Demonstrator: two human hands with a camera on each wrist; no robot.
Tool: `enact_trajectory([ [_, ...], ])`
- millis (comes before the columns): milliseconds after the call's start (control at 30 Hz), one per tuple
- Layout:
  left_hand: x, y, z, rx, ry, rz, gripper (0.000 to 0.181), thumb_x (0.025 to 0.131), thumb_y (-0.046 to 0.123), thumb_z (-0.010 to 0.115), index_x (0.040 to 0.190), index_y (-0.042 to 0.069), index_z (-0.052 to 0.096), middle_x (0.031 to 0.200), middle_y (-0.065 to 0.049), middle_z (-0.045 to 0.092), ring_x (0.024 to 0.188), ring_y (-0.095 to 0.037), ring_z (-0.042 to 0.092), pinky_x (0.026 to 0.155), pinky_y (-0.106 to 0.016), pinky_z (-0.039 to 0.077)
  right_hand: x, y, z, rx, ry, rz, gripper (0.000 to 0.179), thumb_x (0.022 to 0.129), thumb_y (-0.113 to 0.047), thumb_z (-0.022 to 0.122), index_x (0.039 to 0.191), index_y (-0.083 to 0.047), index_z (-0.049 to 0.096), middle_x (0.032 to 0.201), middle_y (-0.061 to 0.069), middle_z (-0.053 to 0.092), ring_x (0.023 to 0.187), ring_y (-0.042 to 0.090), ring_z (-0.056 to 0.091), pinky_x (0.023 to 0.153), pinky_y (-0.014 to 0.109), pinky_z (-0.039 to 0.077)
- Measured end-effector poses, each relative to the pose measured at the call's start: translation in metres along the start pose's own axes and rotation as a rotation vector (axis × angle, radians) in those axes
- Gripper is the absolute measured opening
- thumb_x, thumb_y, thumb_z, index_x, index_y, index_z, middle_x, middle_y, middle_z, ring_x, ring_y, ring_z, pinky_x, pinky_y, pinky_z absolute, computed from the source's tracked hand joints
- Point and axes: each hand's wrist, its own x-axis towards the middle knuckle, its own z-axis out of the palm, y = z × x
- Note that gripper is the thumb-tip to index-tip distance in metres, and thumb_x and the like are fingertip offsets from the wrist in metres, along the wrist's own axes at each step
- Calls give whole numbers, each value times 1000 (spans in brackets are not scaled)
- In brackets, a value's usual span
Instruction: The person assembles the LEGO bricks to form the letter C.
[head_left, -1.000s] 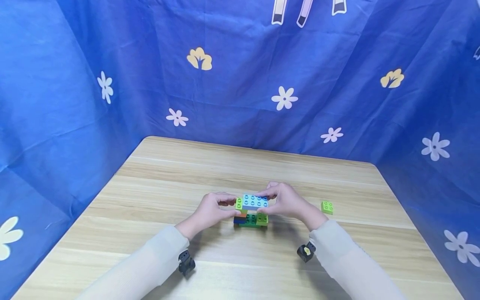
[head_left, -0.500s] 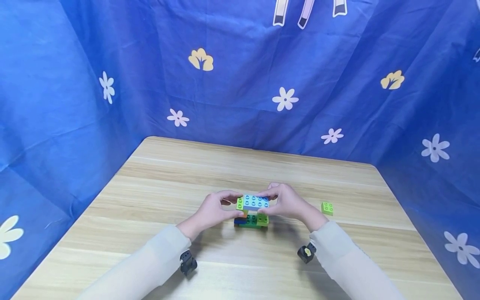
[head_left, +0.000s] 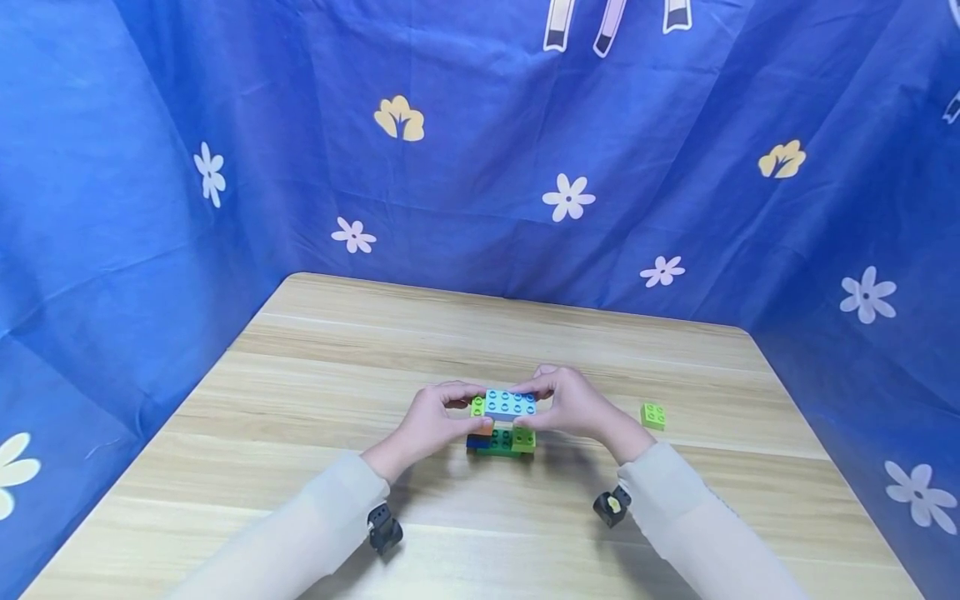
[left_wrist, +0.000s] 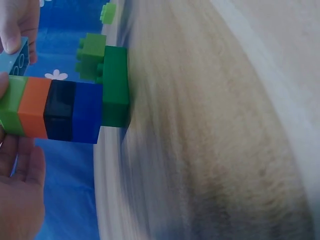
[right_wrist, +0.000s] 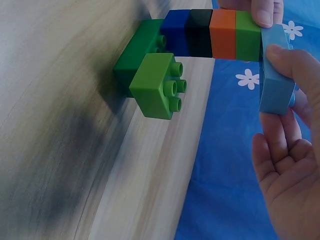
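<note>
In the middle of the table a toy-brick build stands on a dark green base brick [left_wrist: 116, 90]. One end carries a column of blue [right_wrist: 176, 32], black [right_wrist: 200, 32], orange [right_wrist: 222, 34] and lime green [left_wrist: 12, 102] bricks. At its top a long light blue brick [right_wrist: 277, 90] reaches sideways above the base. My left hand [head_left: 429, 421] grips the column's top at the lime green brick. Pinched between my right hand's [head_left: 573, 404] thumb and fingers is the light blue brick's other end. A second lime green brick [right_wrist: 152, 87] sits on the base's right end.
A loose lime green brick [head_left: 653, 416] lies on the wooden table [head_left: 360, 333] to the right of the hands. Blue cloth [head_left: 480, 233] with flower prints hangs behind the table and along both sides.
My left hand has shifted slightly right, and its fingers now reach the light blue brick's left end. The right hand keeps its hold; the build stays in place.
</note>
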Motion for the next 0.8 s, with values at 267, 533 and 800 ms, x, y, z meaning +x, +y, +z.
enact_trajectory([
  [267,2,-1,0,26,-6,8,42,75,17,82,112,5,69,113,-10,66,102,-28,60,90,-49,49,-3,1,0,-54,4,-24,41,73,-22,84,111,-12,72,87,-9,58,80,19,57,68,26,49],
  [533,2,-1,0,22,-12,-22,43,74,16,82,113,5,69,115,-10,65,102,-28,60,90,-47,50,-12,16,-6,29,54,-27,52,75,-27,82,120,-10,66,108,3,66,94,21,61,84,41,51],
  [800,2,-1,1,8,2,-65,43,74,17,83,113,5,69,116,-10,64,102,-27,60,89,-43,51,-35,56,-22,32,192,84,47,80,-26,78,121,-8,65,107,8,66,94,23,61,84,49,50],
])
